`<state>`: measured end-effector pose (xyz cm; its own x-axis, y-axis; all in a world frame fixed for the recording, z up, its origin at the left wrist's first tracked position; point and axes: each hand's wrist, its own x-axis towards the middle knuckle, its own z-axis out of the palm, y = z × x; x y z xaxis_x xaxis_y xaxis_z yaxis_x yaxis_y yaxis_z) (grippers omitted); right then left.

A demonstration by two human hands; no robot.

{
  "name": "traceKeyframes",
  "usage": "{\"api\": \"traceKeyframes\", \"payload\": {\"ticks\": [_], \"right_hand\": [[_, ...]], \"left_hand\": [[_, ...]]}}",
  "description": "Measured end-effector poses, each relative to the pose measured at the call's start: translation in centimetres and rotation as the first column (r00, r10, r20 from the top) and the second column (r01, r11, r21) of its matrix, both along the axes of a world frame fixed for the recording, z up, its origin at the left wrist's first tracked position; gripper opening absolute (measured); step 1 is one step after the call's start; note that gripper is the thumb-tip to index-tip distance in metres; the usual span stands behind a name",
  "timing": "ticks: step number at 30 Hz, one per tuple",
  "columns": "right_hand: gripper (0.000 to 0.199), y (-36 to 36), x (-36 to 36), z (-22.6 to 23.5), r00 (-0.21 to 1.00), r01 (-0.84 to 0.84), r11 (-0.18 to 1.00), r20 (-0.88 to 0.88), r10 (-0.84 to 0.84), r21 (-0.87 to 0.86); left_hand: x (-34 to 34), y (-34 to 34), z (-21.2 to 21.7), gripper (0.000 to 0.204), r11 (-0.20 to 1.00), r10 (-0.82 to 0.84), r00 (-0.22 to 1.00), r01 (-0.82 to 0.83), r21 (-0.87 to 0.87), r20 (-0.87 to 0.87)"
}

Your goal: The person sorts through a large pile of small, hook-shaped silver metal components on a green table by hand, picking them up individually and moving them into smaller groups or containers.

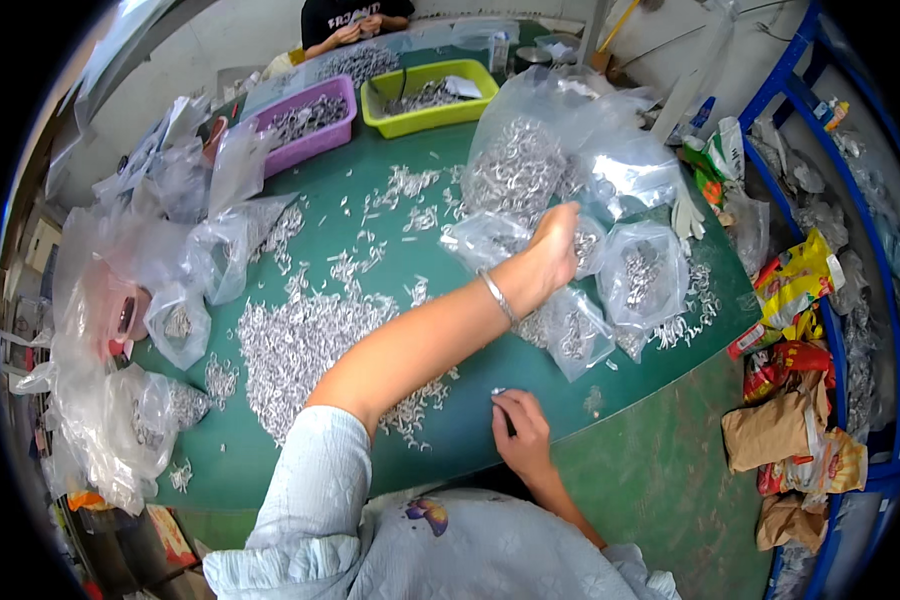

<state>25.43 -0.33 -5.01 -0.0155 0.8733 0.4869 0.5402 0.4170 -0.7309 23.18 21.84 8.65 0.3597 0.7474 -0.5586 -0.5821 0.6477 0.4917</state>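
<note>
The left arm, with a bracelet (pixel 498 298) at its wrist, reaches across the green counter (pixel 240 470), its left hand (pixel 558 248) over clear bags of small silvery pieces, the fingers mostly hidden. The right hand (pixel 525 435) is near the counter's close edge, a small pale piece (pixel 497 391) showing at its fingers. A wide loose pile (pixel 295 355) spreads left of the forearm. Beyond stand a purple bin (pixel 315 147) and a yellow-green bin (pixel 425 123), both holding pieces; a person in black (pixel 335 15) is behind them.
</note>
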Motion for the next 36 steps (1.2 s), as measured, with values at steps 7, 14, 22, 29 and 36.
{"api": "traceKeyframes", "payload": {"ticks": [7,14,22,29,36], "right_hand": [[0.015,0.0,-0.1,0.3,1.0,0.015,0.999,0.011,-0.015,-0.043],[0.02,1.2,-1.8,2.2,0.977,-0.156,0.98,0.127,0.172,-0.126],[0.052,1.2,-5.0,2.1,0.764,-0.266,0.919,0.518,0.386,-0.292],[0.023,4.7,-4.5,3.4,0.907,-0.286,0.951,0.289,0.307,-0.115],[0.035,7.6,-8.2,3.1,0.755,-0.402,0.907,0.514,0.406,-0.126]], "left_hand": [[-10.4,-8.0,-1.6,0.027,0.817,0.009,0.964,0.146,0.559,-0.265],[-23.1,-20.9,-9.4,0.045,0.516,0.523,-0.067,0.818,0.254,-0.849],[-21.9,-26.0,-12.4,0.05,0.399,0.538,-0.094,0.904,0.155,-0.838],[-23.9,-26.0,-11.2,0.045,0.433,0.513,-0.026,0.871,0.232,-0.858],[-24.1,-23.2,-12.7,0.049,0.653,0.56,-0.32,0.738,0.169,-0.764]]}}
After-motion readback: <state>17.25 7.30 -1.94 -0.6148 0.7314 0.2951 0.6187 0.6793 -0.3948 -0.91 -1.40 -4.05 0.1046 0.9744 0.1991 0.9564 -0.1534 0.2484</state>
